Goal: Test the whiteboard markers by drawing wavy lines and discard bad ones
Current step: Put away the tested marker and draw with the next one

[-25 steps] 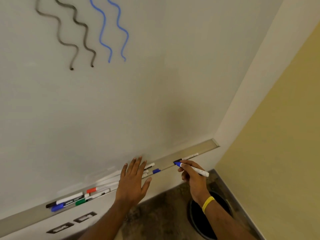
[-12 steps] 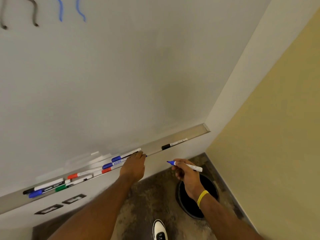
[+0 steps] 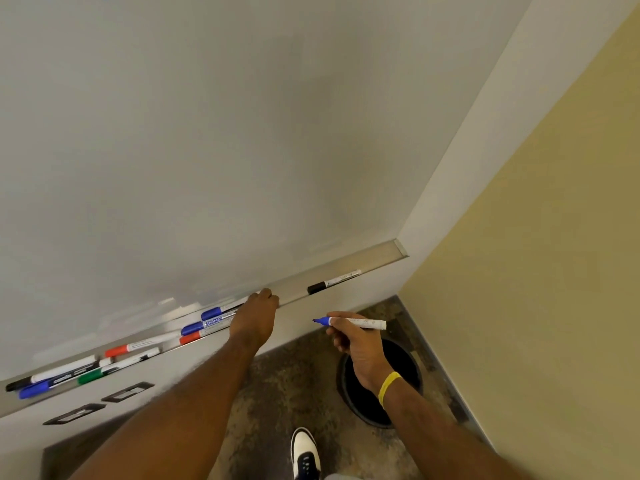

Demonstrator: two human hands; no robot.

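My white-barrelled blue marker (image 3: pixel 360 323) has left the aluminium tray (image 3: pixel 379 259). My right hand (image 3: pixel 356 348) now pinches it above the round black bin (image 3: pixel 407 365), so probably a discard. My left hand (image 3: pixel 254 318), spread before, curls over the trayed markers (image 3: pixel 207 322); I cannot tell whether it grips one.

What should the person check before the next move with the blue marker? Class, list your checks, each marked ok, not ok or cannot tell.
1. Grip: ok; the right hand pinches the blue marker by its white barrel.
2. Discard spot nearby: ok; the black bin stands on the floor below that hand.
3. Marker directly over the bin's mouth: cannot tell.
4. Marker tested good or bad: cannot tell; no readable test line in view.
5. Left hand has the next marker: cannot tell; it rests on the tray, fingers hidden.
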